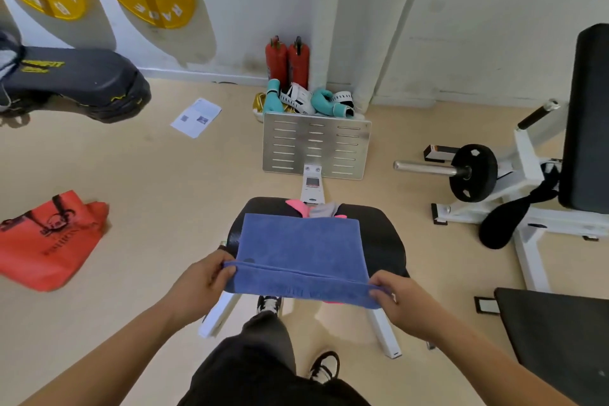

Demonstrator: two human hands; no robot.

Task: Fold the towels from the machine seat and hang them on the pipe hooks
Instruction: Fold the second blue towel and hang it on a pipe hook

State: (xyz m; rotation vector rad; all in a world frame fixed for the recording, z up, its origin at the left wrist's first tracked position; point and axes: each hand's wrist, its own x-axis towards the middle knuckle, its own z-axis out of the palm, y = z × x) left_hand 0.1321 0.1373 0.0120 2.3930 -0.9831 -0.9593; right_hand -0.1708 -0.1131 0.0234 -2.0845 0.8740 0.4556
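Blue towel point(300, 241) lies flat over the machine seat point(382, 234). Left hand point(201, 280) and right hand point(398, 297) pinch its near corners, fingers pressed on the folded edge. Keep corners level; carry edge forward squarely. Pink and grey cloths point(313, 209) beneath, probably more towels.
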